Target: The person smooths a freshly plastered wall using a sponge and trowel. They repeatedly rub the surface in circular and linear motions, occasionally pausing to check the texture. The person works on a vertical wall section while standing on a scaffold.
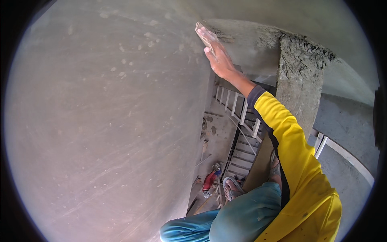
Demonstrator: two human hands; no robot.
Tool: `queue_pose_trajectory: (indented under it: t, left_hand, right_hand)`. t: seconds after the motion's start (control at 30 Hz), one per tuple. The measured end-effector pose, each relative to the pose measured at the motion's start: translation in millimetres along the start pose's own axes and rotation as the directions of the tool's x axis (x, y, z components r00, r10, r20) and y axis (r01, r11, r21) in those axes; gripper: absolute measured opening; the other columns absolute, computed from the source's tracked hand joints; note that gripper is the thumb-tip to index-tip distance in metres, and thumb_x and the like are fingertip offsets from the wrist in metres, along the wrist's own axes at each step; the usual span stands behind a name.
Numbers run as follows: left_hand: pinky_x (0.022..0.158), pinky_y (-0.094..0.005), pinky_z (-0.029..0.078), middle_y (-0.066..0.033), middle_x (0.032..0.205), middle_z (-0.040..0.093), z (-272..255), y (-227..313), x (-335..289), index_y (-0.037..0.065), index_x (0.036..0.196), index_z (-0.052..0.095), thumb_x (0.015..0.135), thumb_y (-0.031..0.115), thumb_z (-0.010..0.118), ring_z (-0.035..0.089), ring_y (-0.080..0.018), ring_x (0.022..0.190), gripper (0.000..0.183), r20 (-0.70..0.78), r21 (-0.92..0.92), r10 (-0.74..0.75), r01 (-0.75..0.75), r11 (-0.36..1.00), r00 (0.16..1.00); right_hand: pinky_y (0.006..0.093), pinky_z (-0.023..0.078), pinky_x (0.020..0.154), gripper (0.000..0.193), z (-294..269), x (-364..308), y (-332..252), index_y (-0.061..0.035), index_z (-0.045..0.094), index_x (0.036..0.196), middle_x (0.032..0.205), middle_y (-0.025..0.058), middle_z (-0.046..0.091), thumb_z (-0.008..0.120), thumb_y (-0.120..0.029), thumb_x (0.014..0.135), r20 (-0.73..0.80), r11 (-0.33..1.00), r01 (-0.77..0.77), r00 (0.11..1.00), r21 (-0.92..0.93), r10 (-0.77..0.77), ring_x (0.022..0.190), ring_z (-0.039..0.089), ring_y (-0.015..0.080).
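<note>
My right hand (217, 52) reaches up to the far end of the grey plastered wall (105, 121), where it meets the ceiling edge. Its fingers lie over a thin, brownish flat piece that looks like folded sandpaper (198, 29), holding it against the surface. The thumb sticks out to the left along the near edge of the piece. Pale spots and faint streaks mark the wall. My left hand does not show.
My sandalled foot (233, 188) stands high above a lower floor. Down there are a staircase (244, 151) with a white railing (236, 103) and a person in red (209, 181). A rough concrete beam (300, 80) runs to the right. Another white rail (350, 159) curves at far right.
</note>
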State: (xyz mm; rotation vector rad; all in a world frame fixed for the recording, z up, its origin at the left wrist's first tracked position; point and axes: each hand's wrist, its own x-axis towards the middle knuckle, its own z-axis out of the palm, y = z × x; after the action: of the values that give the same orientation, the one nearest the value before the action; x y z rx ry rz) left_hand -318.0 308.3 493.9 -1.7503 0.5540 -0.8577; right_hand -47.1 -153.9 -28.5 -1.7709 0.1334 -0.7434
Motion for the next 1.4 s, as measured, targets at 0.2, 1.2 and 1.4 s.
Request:
queue_pose_trajectory:
  t: [0.2,1.2,1.4]
  left_hand:
    - [0.120,-0.0666,0.017,-0.0263,0.162,0.026,-2.1,9.6,2.0,0.006,0.155,0.035,0.101,0.060,0.037,0.022,-0.0489,0.150,0.076,0.042,-0.020,-0.104,0.105,0.994,0.994]
    - [0.120,-0.0662,0.017,-0.0256,0.163,0.026,-1.0,-1.5,1.9,0.007,0.156,0.033,0.101,0.057,0.040,0.022,-0.0494,0.150,0.075,0.025,0.014,-0.019,0.019,1.000,0.999]
    - [0.120,-0.0669,0.018,-0.0264,0.161,0.029,-0.6,5.6,0.6,0.008,0.156,0.034,0.101,0.058,0.040,0.024,-0.0497,0.149,0.075,0.047,-0.005,-0.044,0.044,0.999,0.998]
  right_hand:
    - [0.0449,0.026,0.123,0.052,7.6,-24.6,41.2,-0.0263,0.028,0.159,0.165,0.0065,0.030,0.038,-0.025,0.108,-0.006,0.974,-0.211,0.977,0.081,0.212,0.150,0.030,0.0334]
    - [0.0493,0.027,0.122,0.057,2.6,40.0,-74.5,-0.0243,0.032,0.158,0.163,0.0077,0.033,0.046,-0.021,0.103,-0.166,0.996,0.055,0.984,-0.066,-0.065,0.150,0.031,0.0305]
    - [0.0490,0.023,0.123,0.057,-0.9,39.9,-75.4,-0.0231,0.031,0.159,0.165,0.0095,0.029,0.043,-0.024,0.104,-0.098,0.992,0.126,0.987,0.004,-0.125,0.151,0.025,0.0373]
